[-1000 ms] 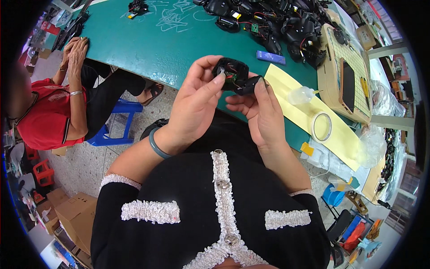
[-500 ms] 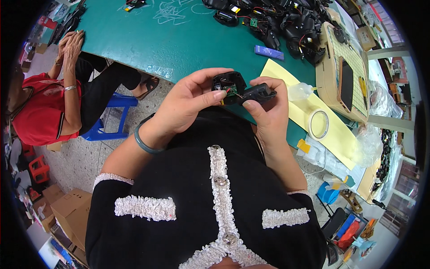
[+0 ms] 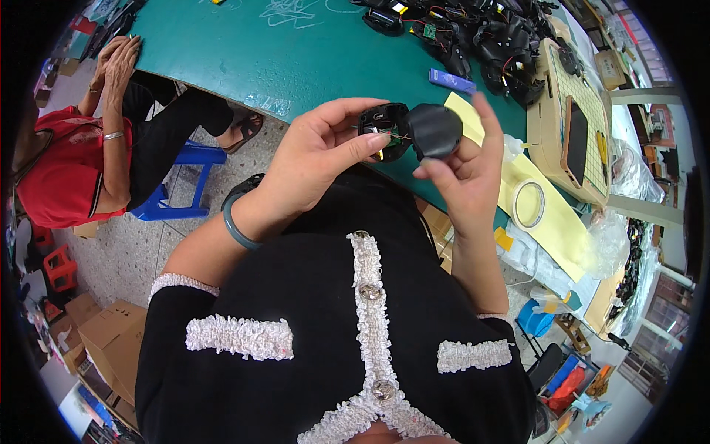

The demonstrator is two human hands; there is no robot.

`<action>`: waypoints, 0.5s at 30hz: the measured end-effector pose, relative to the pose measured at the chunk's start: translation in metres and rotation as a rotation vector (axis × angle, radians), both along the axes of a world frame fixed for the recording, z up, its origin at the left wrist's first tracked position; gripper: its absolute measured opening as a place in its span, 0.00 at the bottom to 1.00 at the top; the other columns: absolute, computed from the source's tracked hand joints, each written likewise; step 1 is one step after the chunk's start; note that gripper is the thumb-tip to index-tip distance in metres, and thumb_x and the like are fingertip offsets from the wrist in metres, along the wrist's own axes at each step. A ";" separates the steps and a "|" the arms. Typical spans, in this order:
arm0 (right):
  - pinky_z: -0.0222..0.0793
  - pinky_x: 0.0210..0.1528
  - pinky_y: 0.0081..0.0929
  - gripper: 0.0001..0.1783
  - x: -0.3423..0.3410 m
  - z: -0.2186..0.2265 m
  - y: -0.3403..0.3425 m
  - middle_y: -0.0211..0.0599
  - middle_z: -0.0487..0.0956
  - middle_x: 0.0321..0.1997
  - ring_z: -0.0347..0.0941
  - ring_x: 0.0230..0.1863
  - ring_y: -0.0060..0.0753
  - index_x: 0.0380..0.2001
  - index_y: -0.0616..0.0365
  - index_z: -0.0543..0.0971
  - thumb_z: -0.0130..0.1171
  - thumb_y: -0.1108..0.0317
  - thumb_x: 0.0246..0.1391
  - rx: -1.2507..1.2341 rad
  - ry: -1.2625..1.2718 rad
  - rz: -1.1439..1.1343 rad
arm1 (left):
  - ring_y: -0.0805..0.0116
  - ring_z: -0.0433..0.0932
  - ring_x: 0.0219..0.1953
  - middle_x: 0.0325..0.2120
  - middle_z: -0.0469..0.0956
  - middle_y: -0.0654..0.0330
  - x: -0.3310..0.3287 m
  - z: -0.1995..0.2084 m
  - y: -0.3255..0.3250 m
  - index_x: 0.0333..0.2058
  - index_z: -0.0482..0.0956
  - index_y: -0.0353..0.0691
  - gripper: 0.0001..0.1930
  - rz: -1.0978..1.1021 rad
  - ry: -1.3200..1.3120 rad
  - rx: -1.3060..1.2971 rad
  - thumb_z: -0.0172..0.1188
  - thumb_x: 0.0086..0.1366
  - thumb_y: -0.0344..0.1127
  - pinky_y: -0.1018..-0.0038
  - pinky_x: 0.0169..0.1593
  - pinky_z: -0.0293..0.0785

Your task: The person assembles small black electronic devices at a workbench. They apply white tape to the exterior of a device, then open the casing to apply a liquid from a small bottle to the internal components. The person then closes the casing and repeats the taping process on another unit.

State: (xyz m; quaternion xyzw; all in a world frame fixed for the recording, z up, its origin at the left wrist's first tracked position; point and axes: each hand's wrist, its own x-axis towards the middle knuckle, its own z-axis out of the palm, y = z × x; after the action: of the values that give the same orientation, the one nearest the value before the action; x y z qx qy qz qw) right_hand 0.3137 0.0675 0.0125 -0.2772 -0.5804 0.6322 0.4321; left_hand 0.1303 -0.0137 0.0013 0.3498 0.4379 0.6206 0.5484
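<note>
My left hand (image 3: 314, 152) grips an open black plastic housing (image 3: 372, 118), its thumb pressed near the green circuit board (image 3: 395, 140) inside. Thin wires run from the board toward a smooth, rounded black cover (image 3: 435, 129). That cover is held by my right hand (image 3: 473, 166), with the thumb low on it and one finger raised away. The two halves sit side by side above the table's near edge, the cover's outer face turned up. What the hidden right fingers touch underneath cannot be seen.
On the green table (image 3: 244, 66) lie a heap of black housings with wires (image 3: 510, 55), a blue-purple box (image 3: 452, 81), a yellow sheet (image 3: 558, 233) and a tape roll (image 3: 527, 204). A beige machine (image 3: 547, 126) carries a phone (image 3: 574, 144). Another person's hands (image 3: 118, 63) rest at the left.
The right hand has turned the black cover so its smooth outer face shows, and one right finger has lifted off. Both hands have shifted slightly right in view.
</note>
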 end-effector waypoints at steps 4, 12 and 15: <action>0.75 0.39 0.21 0.46 0.021 -0.005 0.022 0.42 0.83 0.41 0.80 0.35 0.25 0.65 0.61 0.63 0.73 0.77 0.40 0.318 -0.255 0.204 | 0.73 0.77 0.46 0.47 0.78 0.56 0.000 0.001 -0.001 0.56 0.71 0.32 0.20 -0.009 -0.040 0.012 0.59 0.65 0.25 0.76 0.49 0.78; 0.74 0.39 0.21 0.37 0.031 0.019 0.045 0.36 0.82 0.42 0.78 0.38 0.25 0.51 0.57 0.79 0.78 0.72 0.30 0.720 -0.483 0.223 | 0.73 0.78 0.45 0.46 0.78 0.57 0.000 0.009 -0.003 0.56 0.72 0.33 0.20 -0.054 -0.025 -0.029 0.59 0.65 0.25 0.77 0.47 0.78; 0.73 0.41 0.25 0.35 0.028 0.019 0.043 0.35 0.82 0.42 0.78 0.41 0.28 0.50 0.56 0.79 0.77 0.71 0.30 0.721 -0.424 0.180 | 0.73 0.78 0.45 0.46 0.78 0.57 0.002 0.010 -0.003 0.56 0.72 0.33 0.20 -0.061 -0.028 -0.031 0.59 0.65 0.26 0.76 0.47 0.79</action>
State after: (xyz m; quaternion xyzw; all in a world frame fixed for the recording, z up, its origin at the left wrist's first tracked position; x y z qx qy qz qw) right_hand 0.3415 0.1105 0.0317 -0.1804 -0.8622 0.3530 0.3153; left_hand 0.1321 -0.0164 0.0108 0.3456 0.4290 0.6016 0.5785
